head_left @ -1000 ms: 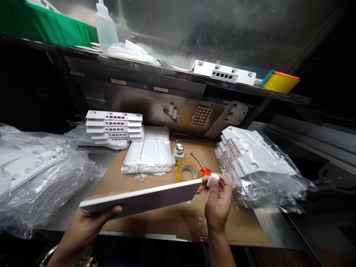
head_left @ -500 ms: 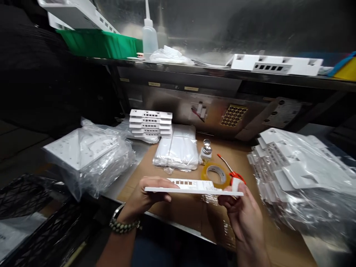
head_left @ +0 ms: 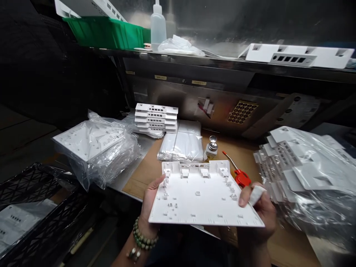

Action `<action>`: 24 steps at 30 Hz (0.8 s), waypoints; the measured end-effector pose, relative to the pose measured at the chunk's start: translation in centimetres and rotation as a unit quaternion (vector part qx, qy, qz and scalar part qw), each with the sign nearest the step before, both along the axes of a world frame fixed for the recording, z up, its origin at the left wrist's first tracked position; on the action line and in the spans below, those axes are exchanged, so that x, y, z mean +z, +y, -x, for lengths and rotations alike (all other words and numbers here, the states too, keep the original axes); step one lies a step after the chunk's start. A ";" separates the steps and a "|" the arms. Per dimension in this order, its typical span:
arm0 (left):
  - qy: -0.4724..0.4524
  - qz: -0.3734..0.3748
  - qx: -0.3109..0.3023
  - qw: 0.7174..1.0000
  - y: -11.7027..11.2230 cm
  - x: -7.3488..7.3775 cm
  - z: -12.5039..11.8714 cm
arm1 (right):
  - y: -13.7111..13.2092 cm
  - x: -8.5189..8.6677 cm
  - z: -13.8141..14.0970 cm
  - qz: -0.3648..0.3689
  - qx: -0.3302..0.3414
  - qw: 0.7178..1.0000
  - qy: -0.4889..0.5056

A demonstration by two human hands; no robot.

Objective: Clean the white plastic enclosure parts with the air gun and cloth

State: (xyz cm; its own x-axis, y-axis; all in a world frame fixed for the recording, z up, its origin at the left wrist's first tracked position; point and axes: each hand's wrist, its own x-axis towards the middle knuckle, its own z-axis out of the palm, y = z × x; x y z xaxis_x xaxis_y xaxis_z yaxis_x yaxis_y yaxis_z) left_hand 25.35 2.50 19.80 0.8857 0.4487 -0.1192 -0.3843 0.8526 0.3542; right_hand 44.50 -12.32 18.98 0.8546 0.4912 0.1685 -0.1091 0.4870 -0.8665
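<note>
A white plastic housing panel [head_left: 198, 204] is held up in front of me, its inner side with clips and posts facing me. My left hand [head_left: 150, 207] grips its left edge, thumb at the rim and the other fingers hidden beneath. At the right edge my right hand [head_left: 258, 207] is closed on the panel, thumb on its face. A small white cloth [head_left: 256, 194] is tucked in that same hand. Just beyond the right hand lies a red-handled tool [head_left: 241, 178] with a thin metal shaft. Behind the panel stands a pump bottle [head_left: 212, 148] with its metal lid raised.
Bagged white panels [head_left: 91, 144] lie at left, and a bagged pile [head_left: 303, 167] at right. Stacked housings [head_left: 156, 118] and flat plastic bags [head_left: 182, 142] sit behind. The shelf above carries a green bin [head_left: 108, 34], a squeeze bottle [head_left: 158, 27] and another housing [head_left: 299, 56].
The panel has tipped from nearly edge-on so that its inner face shows, and it sits lower. It now covers the yellow tape roll. Both hands keep hold, and the view has shifted slightly.
</note>
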 end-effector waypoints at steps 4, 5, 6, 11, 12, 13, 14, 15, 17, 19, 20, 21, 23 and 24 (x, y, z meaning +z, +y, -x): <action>-0.009 0.075 -0.068 0.995 0.8 0.8 0.6 | -0.3 -1.4 -2.2 0.112 -0.005 0.990 -0.087; 0.005 0.097 -0.053 0.994 1.1 1.3 0.5 | -0.2 -1.5 -2.6 0.134 -0.032 0.984 -0.112; 0.022 0.116 -0.031 0.992 1.5 1.8 0.4 | -0.1 -1.4 -2.8 0.150 -0.072 0.976 -0.139; 0.106 0.144 0.086 0.980 2.2 4.3 -1.4 | 0.9 1.6 2.0 0.198 -0.046 0.928 -0.311; 0.113 0.139 0.096 0.979 2.1 4.7 -1.8 | 1.1 2.3 3.8 0.195 0.020 0.912 -0.360; 0.114 0.131 0.103 0.979 1.9 5.0 -2.1 | 1.4 2.8 5.5 0.184 0.075 0.892 -0.406; 0.110 0.119 0.107 0.981 1.6 5.2 -2.5 | 1.7 3.3 7.0 0.171 0.113 0.872 -0.444; 0.102 0.102 0.112 0.983 1.4 5.4 -2.7 | 2.0 3.5 8.3 0.160 0.132 0.858 -0.469; 0.082 0.053 0.132 0.986 1.1 5.4 -2.9 | 2.6 3.6 9.8 0.149 0.135 0.847 -0.492; 0.073 0.003 0.161 0.984 1.1 5.2 -2.7 | 2.9 3.4 10.1 0.147 0.128 0.842 -0.502; 0.073 -0.016 0.172 0.982 1.1 5.0 -2.6 | 3.0 3.3 10.0 0.149 0.127 0.839 -0.507; 0.076 -0.031 0.180 0.980 1.2 4.8 -2.5 | 3.0 3.2 9.8 0.150 0.128 0.837 -0.511; 0.080 -0.052 0.185 0.978 1.3 4.4 -2.3 | 2.9 3.1 9.5 0.152 0.130 0.838 -0.508; 0.080 -0.061 0.183 0.978 1.3 4.3 -2.3 | 2.9 3.1 9.6 0.153 0.130 0.843 -0.500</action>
State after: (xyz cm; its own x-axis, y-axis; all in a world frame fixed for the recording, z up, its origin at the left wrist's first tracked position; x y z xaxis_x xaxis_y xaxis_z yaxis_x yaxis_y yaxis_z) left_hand 27.67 3.77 24.10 0.6379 0.7514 -0.1686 -0.5872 0.6163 0.5247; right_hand 34.92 -9.44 22.12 0.2170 0.7911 0.5719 0.6806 0.2974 -0.6696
